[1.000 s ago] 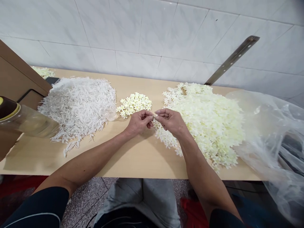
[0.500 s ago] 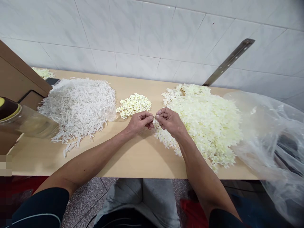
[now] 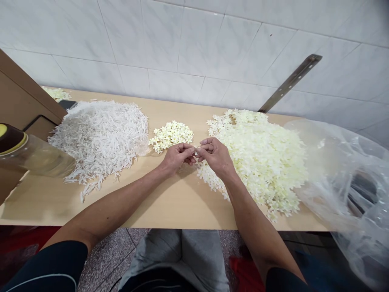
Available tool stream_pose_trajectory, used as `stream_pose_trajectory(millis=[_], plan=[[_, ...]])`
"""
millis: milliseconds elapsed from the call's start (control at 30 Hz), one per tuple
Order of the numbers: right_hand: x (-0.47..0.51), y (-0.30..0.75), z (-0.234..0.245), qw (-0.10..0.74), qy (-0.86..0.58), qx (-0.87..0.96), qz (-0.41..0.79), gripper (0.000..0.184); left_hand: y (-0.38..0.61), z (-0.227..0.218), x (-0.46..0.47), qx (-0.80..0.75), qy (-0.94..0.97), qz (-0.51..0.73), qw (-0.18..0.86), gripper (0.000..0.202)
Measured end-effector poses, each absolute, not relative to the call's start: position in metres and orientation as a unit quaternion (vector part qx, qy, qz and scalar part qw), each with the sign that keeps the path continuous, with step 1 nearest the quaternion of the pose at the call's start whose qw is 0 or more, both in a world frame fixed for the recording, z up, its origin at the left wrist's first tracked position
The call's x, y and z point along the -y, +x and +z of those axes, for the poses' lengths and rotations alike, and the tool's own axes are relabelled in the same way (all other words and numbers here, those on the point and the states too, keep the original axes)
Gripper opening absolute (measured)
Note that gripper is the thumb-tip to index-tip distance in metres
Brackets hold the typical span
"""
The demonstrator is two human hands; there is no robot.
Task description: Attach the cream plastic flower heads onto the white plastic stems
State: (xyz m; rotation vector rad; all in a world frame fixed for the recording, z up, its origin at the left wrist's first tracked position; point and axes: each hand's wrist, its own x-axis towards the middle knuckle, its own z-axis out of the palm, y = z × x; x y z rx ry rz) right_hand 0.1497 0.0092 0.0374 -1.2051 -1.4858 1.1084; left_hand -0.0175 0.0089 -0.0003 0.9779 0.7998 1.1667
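My left hand (image 3: 178, 158) and my right hand (image 3: 214, 156) meet fingertip to fingertip over the wooden table (image 3: 170, 202). Both are pinched shut on a tiny pale piece between them, too small to name. To the right of my hands lies a big heap of cream artificial flowers (image 3: 261, 156). Just behind my left hand sits a small pile of the same flowers (image 3: 172, 134). A large mound of thin white plastic stems (image 3: 101, 136) spreads on the left.
A clear plastic bag (image 3: 343, 178) bulges at the right edge. A clear bottle with a dark cap (image 3: 27, 154) lies at the left, beside a brown board (image 3: 21, 97). A metal strip (image 3: 288, 83) leans on the tiled wall. More flowers (image 3: 56, 93) lie far left.
My hands have closed the small gap between them, so the fingertips now touch. The view has shifted slightly; the piles have not moved.
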Motion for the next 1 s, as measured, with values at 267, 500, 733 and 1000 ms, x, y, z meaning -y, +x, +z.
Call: stream_pose_trajectory(millis=[267,500,733,1000], plan=[[-0.007,0.161,0.042,0.338,-0.490,0.647,0.476,0.043,-0.023,0.002,-0.013,-0.374,0.501,0.532,0.572,0.032],[-0.009,0.166,0.042,0.333,-0.512,0.669,0.424,0.042,-0.026,0.000,-0.014,-0.369,0.568,0.532,0.508,0.030],[-0.008,0.166,0.042,0.331,-0.516,0.682,0.398,0.040,-0.026,0.007,-0.011,-0.364,0.555,0.535,0.523,0.035],[-0.007,0.160,0.041,0.365,-0.494,0.667,0.422,0.056,-0.025,0.002,-0.015,-0.343,0.477,0.535,0.607,0.048]])
